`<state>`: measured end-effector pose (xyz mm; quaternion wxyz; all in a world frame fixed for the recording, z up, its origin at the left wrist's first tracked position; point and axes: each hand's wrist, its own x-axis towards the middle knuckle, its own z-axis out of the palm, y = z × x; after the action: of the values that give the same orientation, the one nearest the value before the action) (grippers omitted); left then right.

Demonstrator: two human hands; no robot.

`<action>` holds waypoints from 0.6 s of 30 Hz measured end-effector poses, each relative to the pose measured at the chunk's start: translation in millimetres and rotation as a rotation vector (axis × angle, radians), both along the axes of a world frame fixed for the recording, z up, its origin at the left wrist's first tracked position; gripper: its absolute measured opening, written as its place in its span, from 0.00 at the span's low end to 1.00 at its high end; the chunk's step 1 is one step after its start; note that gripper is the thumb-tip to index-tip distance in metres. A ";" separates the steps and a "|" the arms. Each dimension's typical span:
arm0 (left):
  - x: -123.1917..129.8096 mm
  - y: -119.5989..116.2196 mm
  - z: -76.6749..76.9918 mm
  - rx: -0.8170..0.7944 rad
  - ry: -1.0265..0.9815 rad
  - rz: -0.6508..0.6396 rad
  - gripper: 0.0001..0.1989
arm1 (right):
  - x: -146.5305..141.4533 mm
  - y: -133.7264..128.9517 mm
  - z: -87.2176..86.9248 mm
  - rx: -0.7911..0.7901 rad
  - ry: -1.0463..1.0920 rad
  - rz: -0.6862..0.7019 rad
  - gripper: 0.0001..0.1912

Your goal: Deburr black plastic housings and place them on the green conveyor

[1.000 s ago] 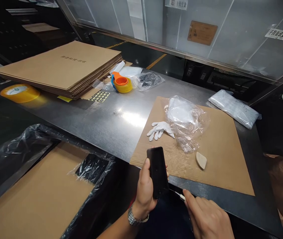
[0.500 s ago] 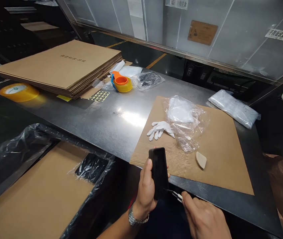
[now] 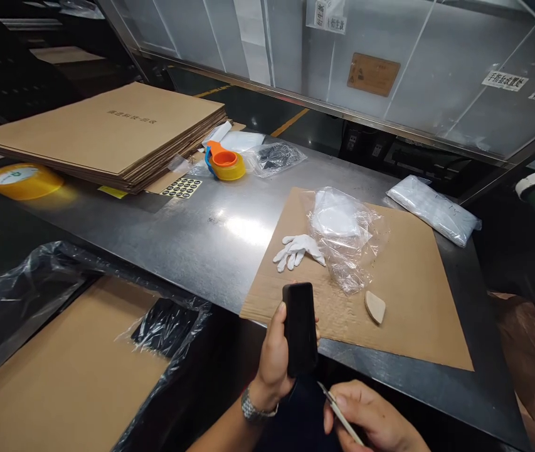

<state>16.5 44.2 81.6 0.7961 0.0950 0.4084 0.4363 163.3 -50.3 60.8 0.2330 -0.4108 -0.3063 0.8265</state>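
Note:
A black rectangular case (image 3: 301,329), hollow on the side facing me, is held nearly upright in my left hand (image 3: 274,355), with the thumb along its left edge. Below and right of it, my right hand (image 3: 370,414) grips a slim pale-handled tool (image 3: 341,414) with a pointed metal tip; its exact kind is unclear. The tip is apart from the case. Just beyond the case, a white glove (image 3: 299,251) lies on a cardboard sheet (image 3: 418,320). A beige wedge-shaped piece (image 3: 375,307) rests to the right.
Clear plastic bags (image 3: 342,235) lie on the cardboard. The metal table (image 3: 173,245) also bears a tape dispenser (image 3: 224,164), a sticker sheet (image 3: 181,188), stacked cardboard (image 3: 107,125), a yellow tape roll (image 3: 22,182) and a wrapped packet (image 3: 431,210). A plastic-lined box (image 3: 74,370) stands at lower left.
My right hand has drawn the tool's tip away from the case's lower edge, down and turned it in the fingers. The left hand still holds the case. The view has shifted slightly.

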 end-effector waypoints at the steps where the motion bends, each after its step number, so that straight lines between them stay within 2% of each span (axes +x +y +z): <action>1: 0.0 2.0 -0.9 -0.059 -0.046 -0.047 0.24 | 4.4 -0.1 -3.0 0.035 -0.042 -0.056 0.26; 2: 0.1 3.6 -2.2 -0.111 -0.081 -0.087 0.24 | 11.4 0.8 -6.0 0.103 -0.184 -0.122 0.26; 6: 1.8 4.2 -8.7 -0.223 -0.128 -0.198 0.24 | 59.7 13.7 -23.5 0.404 -1.100 -0.374 0.25; 8: 3.9 2.2 -10.5 -0.258 -0.149 -0.253 0.25 | 84.8 20.4 -36.0 0.446 -1.352 -0.446 0.22; 10: 6.1 0.0 -10.9 -0.290 -0.163 -0.300 0.26 | 100.1 23.9 -46.5 0.485 -1.513 -0.507 0.21; 12: 8.2 -1.9 -10.5 -0.318 -0.171 -0.340 0.26 | 101.0 23.5 -49.9 0.557 -1.636 -0.555 0.21; 14: 10.2 -3.6 -9.8 -0.343 -0.174 -0.372 0.26 | 86.9 20.4 -42.4 0.658 -1.673 -0.568 0.20; 16: 12.4 -5.7 -8.9 -0.364 -0.178 -0.395 0.25 | 61.5 16.1 -24.4 0.859 -1.571 -0.516 0.17; 18: 15.0 -8.2 -7.6 -0.381 -0.190 -0.397 0.24 | 31.3 13.1 -0.9 1.148 -1.324 -0.387 0.13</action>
<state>31.4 36.0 74.0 0.9042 -0.0196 0.3799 0.1941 194.6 -37.2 59.9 0.3135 -0.6677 -0.6696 0.0862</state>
